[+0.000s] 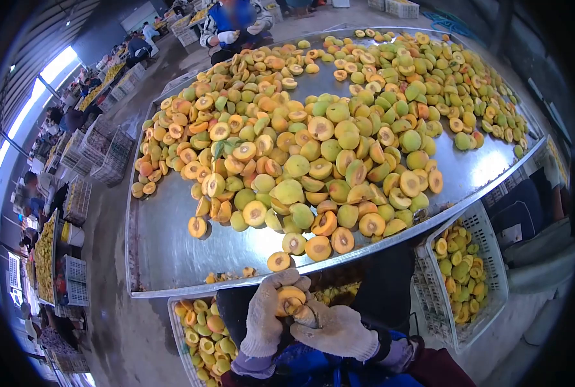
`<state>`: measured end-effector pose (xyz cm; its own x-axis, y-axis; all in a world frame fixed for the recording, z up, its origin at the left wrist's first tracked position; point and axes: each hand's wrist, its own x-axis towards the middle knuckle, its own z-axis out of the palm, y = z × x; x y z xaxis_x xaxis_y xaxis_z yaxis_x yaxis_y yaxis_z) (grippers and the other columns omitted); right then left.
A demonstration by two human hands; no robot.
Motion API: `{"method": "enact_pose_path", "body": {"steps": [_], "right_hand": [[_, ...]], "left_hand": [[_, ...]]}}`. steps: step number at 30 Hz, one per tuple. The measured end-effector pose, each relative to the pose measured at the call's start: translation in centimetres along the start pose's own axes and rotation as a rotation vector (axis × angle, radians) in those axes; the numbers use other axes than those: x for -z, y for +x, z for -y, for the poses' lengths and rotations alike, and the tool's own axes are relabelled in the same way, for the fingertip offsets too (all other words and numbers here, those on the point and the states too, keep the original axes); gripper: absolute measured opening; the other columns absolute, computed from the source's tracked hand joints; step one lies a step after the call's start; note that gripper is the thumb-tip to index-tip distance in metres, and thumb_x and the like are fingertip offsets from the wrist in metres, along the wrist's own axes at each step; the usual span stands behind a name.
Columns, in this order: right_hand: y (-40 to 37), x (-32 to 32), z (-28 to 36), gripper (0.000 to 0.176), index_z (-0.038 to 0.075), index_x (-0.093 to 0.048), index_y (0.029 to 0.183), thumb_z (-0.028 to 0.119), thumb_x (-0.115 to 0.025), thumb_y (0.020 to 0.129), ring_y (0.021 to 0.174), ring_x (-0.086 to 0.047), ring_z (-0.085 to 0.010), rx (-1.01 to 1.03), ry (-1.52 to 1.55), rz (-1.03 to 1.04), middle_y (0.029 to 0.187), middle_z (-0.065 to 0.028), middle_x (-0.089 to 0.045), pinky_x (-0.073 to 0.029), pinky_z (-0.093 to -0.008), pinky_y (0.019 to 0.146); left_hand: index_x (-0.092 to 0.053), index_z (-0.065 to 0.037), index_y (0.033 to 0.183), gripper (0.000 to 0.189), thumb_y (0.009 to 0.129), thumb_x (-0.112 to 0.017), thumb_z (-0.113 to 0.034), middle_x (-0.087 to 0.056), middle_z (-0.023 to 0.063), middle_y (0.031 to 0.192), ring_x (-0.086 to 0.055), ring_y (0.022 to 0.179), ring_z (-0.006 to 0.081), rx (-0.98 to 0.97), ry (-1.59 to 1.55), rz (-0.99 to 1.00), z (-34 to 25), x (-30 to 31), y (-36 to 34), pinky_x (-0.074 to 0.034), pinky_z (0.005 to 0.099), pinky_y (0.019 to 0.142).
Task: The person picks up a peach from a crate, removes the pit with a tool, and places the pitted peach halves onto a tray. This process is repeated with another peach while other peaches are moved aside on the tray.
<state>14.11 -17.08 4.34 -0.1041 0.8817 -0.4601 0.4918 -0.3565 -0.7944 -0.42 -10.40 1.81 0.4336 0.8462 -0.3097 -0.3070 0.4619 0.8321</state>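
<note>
My left hand (265, 317), in a pale knitted glove, is closed around a halved yellow peach (291, 298), its cut face turned up. My right hand (336, 329), gloved the same way, presses against that peach half from the right. Its fingers are curled, and a small brownish thing shows at their tips; I cannot make out what it is. Both hands are over my lap, just below the near edge of the metal table (171, 242). Loose peach halves (318, 248) lie on the table right above my hands, some cut side up.
A large heap of peach halves (294, 161) covers much of the table. Crates of peach halves stand below, one on the left (178, 319) and one on the right (423, 274). Across the table sits a co-worker (232, 19). Stacked crates (110, 151) line the left floor.
</note>
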Motion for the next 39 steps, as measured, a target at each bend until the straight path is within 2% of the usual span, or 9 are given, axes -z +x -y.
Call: {"method": "enact_pose_path", "body": {"steps": [4, 6, 10, 12, 20, 23, 28, 33, 39], "right_hand": [[-0.5, -0.8, -0.4, 0.054, 0.01, -0.054, 0.113, 0.054, -0.06, 0.083, 0.08, -0.067, -0.0322, -0.018, -0.042, -0.028, 0.083, -0.0121, -0.067, -0.053, -0.0423, 0.062], [-0.7, -2.0, -1.6, 0.054, 0.011, -0.054, 0.114, 0.053, -0.062, 0.082, 0.077, -0.067, -0.0317, 0.303, 0.136, -0.163, 0.08, -0.0109, -0.067, -0.053, -0.043, 0.062], [-1.2, -0.7, -1.1, 0.046, 0.011, -0.055, 0.113, 0.047, -0.061, 0.086, 0.077, -0.067, -0.0302, 0.421, 0.101, -0.072, 0.083, -0.0105, -0.067, -0.053, -0.0393, 0.064], [-1.0, 0.2, -0.6, 0.036, 0.01, -0.056, 0.111, 0.04, -0.059, 0.09, 0.076, -0.066, -0.0299, -0.014, 0.356, 0.178, 0.086, -0.0106, -0.066, -0.053, -0.0345, 0.065], [-1.8, 2.2, 0.2, 0.035, 0.009, -0.058, 0.112, 0.033, -0.067, 0.088, 0.072, -0.062, -0.0075, -0.045, 0.648, -0.095, 0.078, -0.0021, -0.066, -0.05, -0.0257, 0.065], [-1.9, 0.8, -0.3, 0.035, 0.01, -0.058, 0.111, 0.036, -0.065, 0.089, 0.072, -0.065, -0.0153, -0.038, 0.577, -0.066, 0.082, -0.0042, -0.067, -0.052, -0.0282, 0.066], [-2.1, -1.3, -0.4, 0.041, 0.012, -0.056, 0.108, 0.047, -0.061, 0.087, 0.082, -0.065, -0.0333, 0.223, 0.181, -0.081, 0.089, -0.0094, -0.065, -0.053, -0.0357, 0.068], [-1.2, -2.5, -1.8, 0.042, 0.011, -0.056, 0.108, 0.047, -0.061, 0.087, 0.071, -0.065, -0.0316, 0.327, 0.002, -0.156, 0.085, -0.0107, -0.063, -0.052, -0.0399, 0.06], [-1.8, -2.0, -0.8, 0.046, 0.011, -0.055, 0.11, 0.05, -0.059, 0.086, 0.069, -0.066, -0.0319, 0.289, 0.012, -0.187, 0.082, -0.0126, -0.065, -0.052, -0.0424, 0.057]], "left_hand": [[-0.051, 0.006, 0.123, 0.06, 0.096, -0.049, -0.047, -0.061, 0.021, 0.115, -0.061, 0.1, 0.0245, -0.119, 0.166, -0.039, 0.5, -1.2, -1.3, -0.049, 0.0345, 0.089], [-0.051, 0.007, 0.123, 0.057, 0.097, -0.048, -0.044, -0.061, 0.0209, 0.116, -0.061, 0.101, 0.024, -0.157, 0.25, -0.07, 0.4, -1.4, -1.5, -0.049, 0.0338, 0.089], [-0.05, 0.006, 0.125, 0.049, 0.099, -0.046, -0.035, -0.061, 0.02, 0.117, -0.061, 0.1, 0.0235, -0.11, 0.225, 0.052, -0.8, -1.4, -1.3, -0.049, 0.032, 0.088], [-0.047, 0.003, 0.132, 0.052, 0.1, -0.045, -0.038, -0.059, 0.0176, 0.121, -0.059, 0.106, 0.0227, 0.027, 0.071, -0.006, -0.9, -2.2, -1.1, -0.047, 0.0322, 0.093], [-0.04, -0.001, 0.136, 0.053, 0.091, -0.063, -0.013, -0.056, 0.0152, 0.127, -0.054, 0.116, 0.0249, 0.168, 0.148, 0.07, -0.3, -0.4, -2.1, -0.044, 0.0362, 0.1], [-0.052, -0.004, 0.108, 0.037, 0.075, -0.07, -0.008, -0.057, 0.0185, 0.125, -0.062, 0.102, 0.0269, 0.021, -0.207, 0.059, 0.6, 0.7, -1.2, -0.053, 0.0376, 0.084], [-0.05, -0.003, 0.116, 0.046, 0.078, -0.071, -0.016, -0.055, 0.0189, 0.126, -0.062, 0.103, 0.0294, -0.101, -0.308, 0.07, 0.4, 0.0, -1.4, -0.055, 0.0384, 0.081], [-0.044, 0.0, 0.126, 0.06, 0.09, -0.062, -0.045, -0.048, 0.0189, 0.136, -0.06, 0.108, 0.03, -0.16, -0.262, 0.044, 0.5, -0.7, -1.7, -0.055, 0.0396, 0.083], [-0.042, 0.0, 0.127, 0.06, 0.094, -0.053, -0.049, -0.042, 0.0194, 0.141, -0.059, 0.108, 0.029, -0.211, -0.067, -0.062, 0.1, -2.1, -2.6, -0.053, 0.04, 0.089]]}}
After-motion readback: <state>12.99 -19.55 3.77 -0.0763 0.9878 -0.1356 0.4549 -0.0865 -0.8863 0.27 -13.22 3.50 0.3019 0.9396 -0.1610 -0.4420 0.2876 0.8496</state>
